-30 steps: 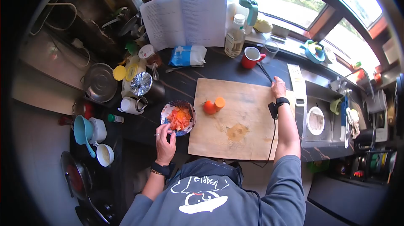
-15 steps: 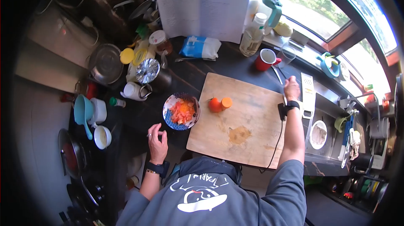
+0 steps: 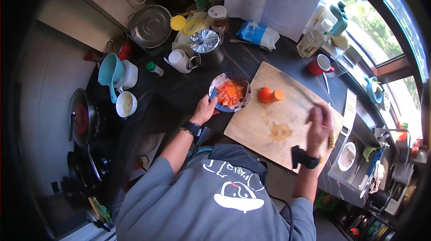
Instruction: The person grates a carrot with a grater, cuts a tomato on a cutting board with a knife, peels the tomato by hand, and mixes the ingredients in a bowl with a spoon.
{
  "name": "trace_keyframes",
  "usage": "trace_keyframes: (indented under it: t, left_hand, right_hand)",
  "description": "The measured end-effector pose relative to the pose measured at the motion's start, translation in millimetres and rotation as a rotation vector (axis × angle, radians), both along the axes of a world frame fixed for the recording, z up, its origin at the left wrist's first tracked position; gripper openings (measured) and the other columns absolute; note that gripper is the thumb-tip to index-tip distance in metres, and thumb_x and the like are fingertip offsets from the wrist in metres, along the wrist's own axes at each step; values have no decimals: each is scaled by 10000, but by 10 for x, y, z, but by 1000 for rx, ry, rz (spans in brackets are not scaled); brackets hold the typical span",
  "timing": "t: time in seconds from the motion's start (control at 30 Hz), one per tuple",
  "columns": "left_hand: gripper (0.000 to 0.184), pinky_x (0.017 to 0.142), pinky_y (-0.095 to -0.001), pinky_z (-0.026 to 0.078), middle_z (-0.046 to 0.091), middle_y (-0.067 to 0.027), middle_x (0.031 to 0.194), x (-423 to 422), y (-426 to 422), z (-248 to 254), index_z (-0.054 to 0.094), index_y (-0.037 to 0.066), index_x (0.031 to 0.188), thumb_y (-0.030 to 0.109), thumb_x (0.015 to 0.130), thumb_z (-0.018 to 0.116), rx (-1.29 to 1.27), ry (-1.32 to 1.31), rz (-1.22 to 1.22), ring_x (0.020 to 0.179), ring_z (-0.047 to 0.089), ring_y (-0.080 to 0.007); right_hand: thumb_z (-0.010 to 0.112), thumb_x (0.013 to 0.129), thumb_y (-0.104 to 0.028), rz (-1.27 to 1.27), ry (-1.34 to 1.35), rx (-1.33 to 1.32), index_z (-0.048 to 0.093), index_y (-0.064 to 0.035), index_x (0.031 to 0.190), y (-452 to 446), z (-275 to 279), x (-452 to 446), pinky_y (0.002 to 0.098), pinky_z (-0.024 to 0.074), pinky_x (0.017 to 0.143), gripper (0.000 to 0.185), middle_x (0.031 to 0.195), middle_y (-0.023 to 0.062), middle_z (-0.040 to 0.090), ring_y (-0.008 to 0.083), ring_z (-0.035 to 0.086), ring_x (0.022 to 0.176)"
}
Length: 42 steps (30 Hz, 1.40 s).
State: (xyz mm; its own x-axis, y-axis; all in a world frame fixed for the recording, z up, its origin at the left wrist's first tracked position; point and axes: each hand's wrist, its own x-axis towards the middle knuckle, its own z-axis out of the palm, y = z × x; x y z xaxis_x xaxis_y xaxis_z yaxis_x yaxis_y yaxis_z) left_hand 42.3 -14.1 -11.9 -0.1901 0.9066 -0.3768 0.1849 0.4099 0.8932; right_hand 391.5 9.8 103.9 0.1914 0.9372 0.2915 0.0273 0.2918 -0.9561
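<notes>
My left hand [image 3: 204,110] grips the near left rim of a patterned bowl [image 3: 246,100], thumb at the rim and fingers partly hidden below it. Chopped tomato [image 3: 228,94] with some orange bits fills the bowl. My right hand [image 3: 319,123] is over the right part of the wooden cutting board [image 3: 251,124], its fingers smeared by motion. Beside it, at the board's right edge, a knife handle [image 3: 332,140] shows. A tomato [image 3: 265,95] and a cut piece of carrot [image 3: 278,95] sit together on the board, near a wet brownish stain.
Behind the board are a red mug [image 3: 318,65], a blue-and-white packet [image 3: 257,34] and an open book [image 3: 269,3]. A foil-covered pot [image 3: 210,52] and a white bottle [image 3: 178,60] stand beyond the bowl. A grater [image 3: 350,110] lies by the sink on the right.
My left hand has moved to the bowl and taken hold of its rim. My right hand has come back from the board's far right edge. The view has turned to the left.
</notes>
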Motion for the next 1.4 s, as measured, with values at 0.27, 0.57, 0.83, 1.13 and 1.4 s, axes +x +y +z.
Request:
trace_keyframes:
  t: [0.27,0.57,0.83,1.13,1.4]
  left_hand:
    - [339,815,-483,480,603,-325,989,-404,52,-188,506,-76,1020,244,918,459,79,417,-304,935,597,-454]
    - [298,669,-256,528,658,-67,922,-717,-32,-66,516,-16,1144,225,970,501,37,-50,-492,764,635,-98]
    - [332,631,-294,545,653,-117,932,-683,-7,110,452,-19,1258,132,963,455,19,-195,-480,658,660,-159]
    - [245,560,-311,525,644,-117,766,-701,30,100,471,-38,1117,153,970,427,35,-111,-537,586,650,-162]
    - [282,544,-268,504,637,-84,719,-748,137,63,486,-35,1155,155,952,436,33,-134,-556,554,604,-121]
  right_hand:
    - [659,821,-13,329,-453,-72,644,-12,962,-203,-216,-1375,270,487,568,142,799,111,634,170,620,637]
    - [573,924,-84,255,-362,-391,633,7,1026,-377,-359,-1779,312,510,600,150,825,146,669,207,640,657]
    - [596,896,-46,142,-392,-213,639,-3,1008,-406,-580,-2161,319,515,667,128,870,166,660,277,656,745]
    - [613,867,-10,75,-555,-64,654,-11,980,-440,-625,-2246,342,512,676,119,851,162,654,311,649,756]
    - [624,893,-66,-65,-323,-265,664,1,1006,-486,-654,-2070,267,516,585,136,820,131,689,159,655,638]
